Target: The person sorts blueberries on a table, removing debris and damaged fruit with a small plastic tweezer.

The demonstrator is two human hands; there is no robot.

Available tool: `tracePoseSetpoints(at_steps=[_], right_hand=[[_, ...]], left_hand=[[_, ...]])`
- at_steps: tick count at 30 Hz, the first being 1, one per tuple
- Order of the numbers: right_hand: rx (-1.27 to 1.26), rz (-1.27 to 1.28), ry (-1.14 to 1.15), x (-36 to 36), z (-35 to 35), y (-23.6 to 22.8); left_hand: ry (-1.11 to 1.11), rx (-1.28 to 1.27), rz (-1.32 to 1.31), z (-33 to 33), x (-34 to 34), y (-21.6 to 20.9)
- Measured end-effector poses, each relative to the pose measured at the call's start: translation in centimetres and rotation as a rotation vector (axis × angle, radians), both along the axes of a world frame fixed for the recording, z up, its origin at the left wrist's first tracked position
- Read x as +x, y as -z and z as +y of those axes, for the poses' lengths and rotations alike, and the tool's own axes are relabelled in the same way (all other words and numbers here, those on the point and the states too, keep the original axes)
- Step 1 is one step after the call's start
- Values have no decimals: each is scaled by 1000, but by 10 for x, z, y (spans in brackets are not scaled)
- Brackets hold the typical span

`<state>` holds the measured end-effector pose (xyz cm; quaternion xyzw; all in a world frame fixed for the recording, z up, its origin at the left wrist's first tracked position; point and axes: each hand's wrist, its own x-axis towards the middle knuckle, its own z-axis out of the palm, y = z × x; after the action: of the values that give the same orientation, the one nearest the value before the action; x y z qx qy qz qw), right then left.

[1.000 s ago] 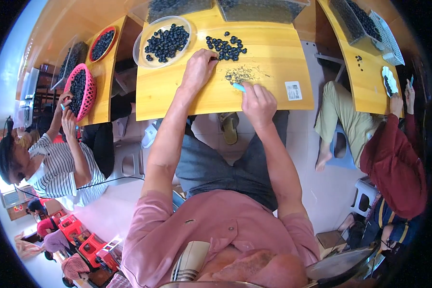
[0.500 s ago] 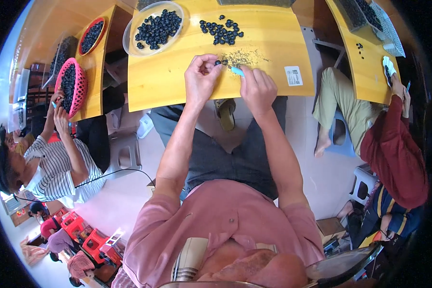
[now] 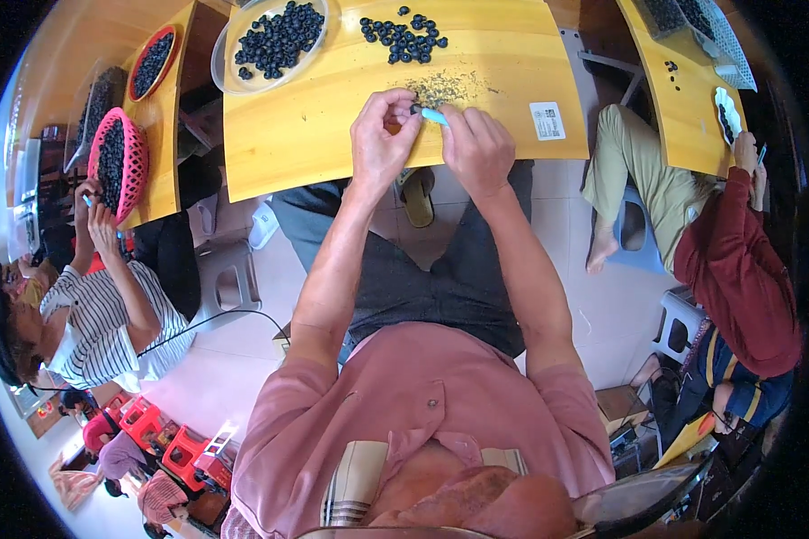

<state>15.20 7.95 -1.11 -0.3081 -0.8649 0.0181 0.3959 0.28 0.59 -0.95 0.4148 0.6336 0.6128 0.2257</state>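
Observation:
My left hand [image 3: 385, 139] pinches a small black ball [image 3: 415, 109], berry-like in look, between thumb and fingertips above the near part of the yellow table [image 3: 315, 144]. In my right hand [image 3: 478, 151], the fingers close round a light-blue-handled tool [image 3: 435, 117]. Its front end meets the ball, and I cannot make out the tip. Beyond my hands lie brownish crumbs [image 3: 449, 90]. Farther off, a loose group of black balls [image 3: 404, 40] rests on the table. At the far left stands a clear round tub [image 3: 220, 63] holding many more.
A white label [image 3: 546, 120] is on the table's right part. To the left, a person in a striped shirt [image 3: 108, 310] works at a pink basket [image 3: 135, 171] of black balls. A person in dark red [image 3: 737, 278] sits at the right table [image 3: 683, 117]. Stools stand on both sides.
The view has shifted, so the table sits slightly higher and farther left. My hands have come closer together, and the tool now touches the ball in my left fingers.

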Motion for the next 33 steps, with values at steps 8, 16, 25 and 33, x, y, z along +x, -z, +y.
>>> tracePoseSetpoints(at_steps=[8, 16, 25, 33], right_hand=[[-6, -6, 10, 1, -1, 0], [-78, -83, 65, -2, 0, 0], [12, -32, 57, -3, -1, 2], [8, -14, 43, 1, -2, 2]], left_hand=[[1, 9, 4, -2, 3, -2], [18, 89, -66, -6, 1, 6], [-68, 96, 144, -10, -5, -10], [-373, 65, 498, -2, -124, -52]])
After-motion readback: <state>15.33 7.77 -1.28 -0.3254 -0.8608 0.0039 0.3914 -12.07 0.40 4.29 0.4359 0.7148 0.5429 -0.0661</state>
